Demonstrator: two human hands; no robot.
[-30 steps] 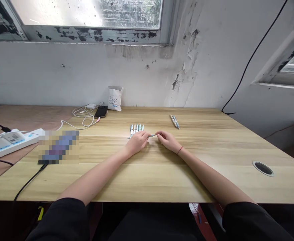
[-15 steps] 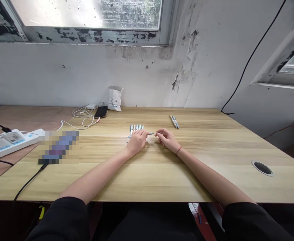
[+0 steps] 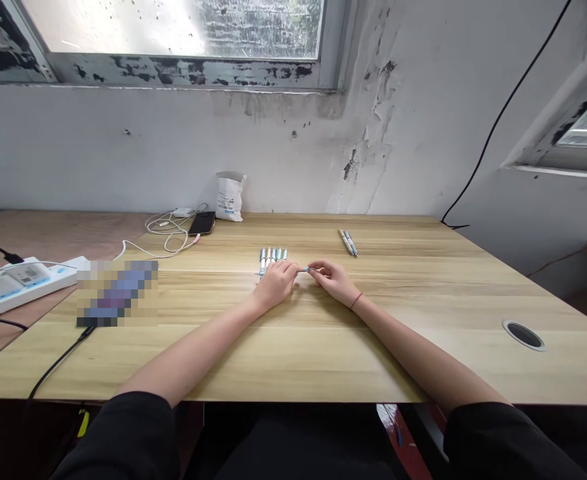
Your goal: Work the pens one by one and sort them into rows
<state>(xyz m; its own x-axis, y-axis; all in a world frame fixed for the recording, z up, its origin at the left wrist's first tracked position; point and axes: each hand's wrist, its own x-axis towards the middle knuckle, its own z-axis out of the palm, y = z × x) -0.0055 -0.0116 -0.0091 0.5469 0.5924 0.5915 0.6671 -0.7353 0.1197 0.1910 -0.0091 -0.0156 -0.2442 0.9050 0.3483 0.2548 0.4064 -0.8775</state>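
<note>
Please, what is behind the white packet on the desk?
Behind the white packet the wall can be seen around it; anything directly behind is covered.

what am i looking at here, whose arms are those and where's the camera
There's no robot: these are a person's bare arms, seen by a camera worn on their head, looking forward and down. All three pictures share that view; the last is now.

The left hand holds a slim pen level, and the right hand has its fingertips at the pen's right end.

On the wooden desk, a row of pens lies just beyond the left hand, and two pens lie farther right. To the left are a black phone, a white packet and a power strip.
</note>
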